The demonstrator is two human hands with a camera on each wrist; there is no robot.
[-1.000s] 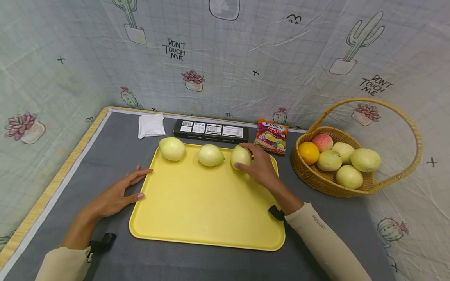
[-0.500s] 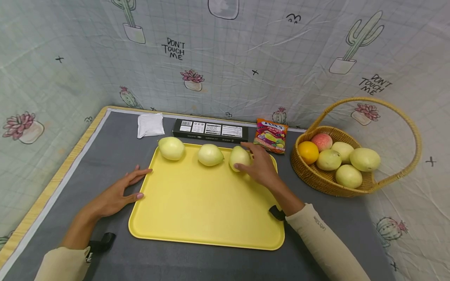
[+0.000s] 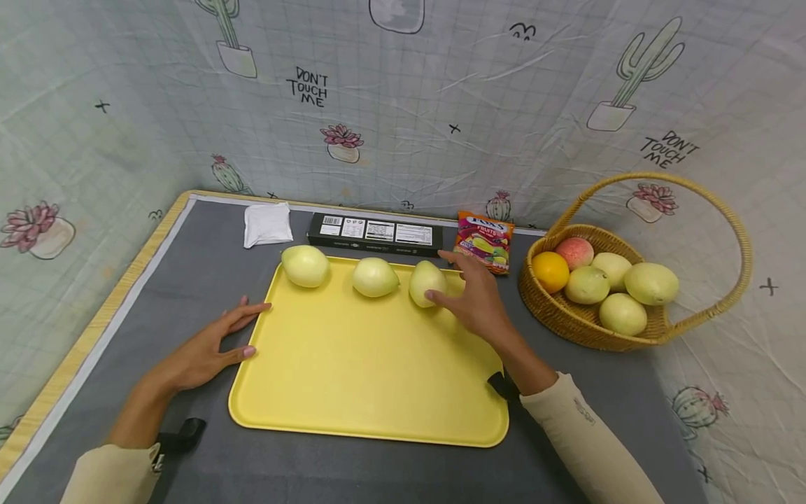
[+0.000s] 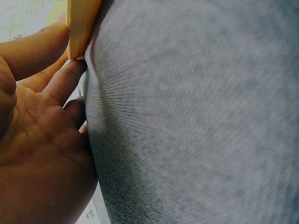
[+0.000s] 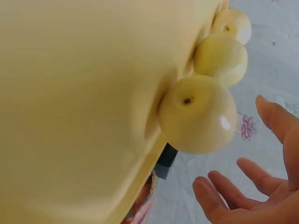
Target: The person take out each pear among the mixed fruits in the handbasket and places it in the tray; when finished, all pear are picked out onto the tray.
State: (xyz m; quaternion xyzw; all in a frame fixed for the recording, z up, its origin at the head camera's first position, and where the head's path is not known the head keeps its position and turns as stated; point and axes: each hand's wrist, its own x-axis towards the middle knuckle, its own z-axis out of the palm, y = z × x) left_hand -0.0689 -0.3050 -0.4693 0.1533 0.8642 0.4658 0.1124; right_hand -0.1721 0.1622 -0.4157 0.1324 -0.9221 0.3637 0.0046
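Three pale yellow-green, pear-shaped fruits rest along the far side of a yellow tray (image 3: 365, 371): a left fruit (image 3: 305, 267), a middle fruit (image 3: 374, 278) and a right fruit (image 3: 428, 274). My right hand (image 3: 476, 297) is beside the right fruit, its thumb overlapping the fruit in the head view. In the right wrist view, that hand's spread fingers (image 5: 226, 191) stand apart from the nearest fruit (image 5: 198, 114). At the tray's left edge is my left hand (image 3: 200, 352), with its thumb and finger touching the rim (image 4: 79, 35) in the left wrist view.
A wicker basket (image 3: 567, 325) at the right holds an orange (image 3: 550, 271), a peach (image 3: 574, 252) and several pale fruits. Behind the tray lie a white packet (image 3: 267, 225), a dark box (image 3: 374, 234) and a candy bag (image 3: 483, 241). A printed curtain surrounds the table.
My right hand has let go of the right fruit and drawn slightly to the right, its fingers spreading. The fruit stays on the tray, turned a little. My left hand has not moved.
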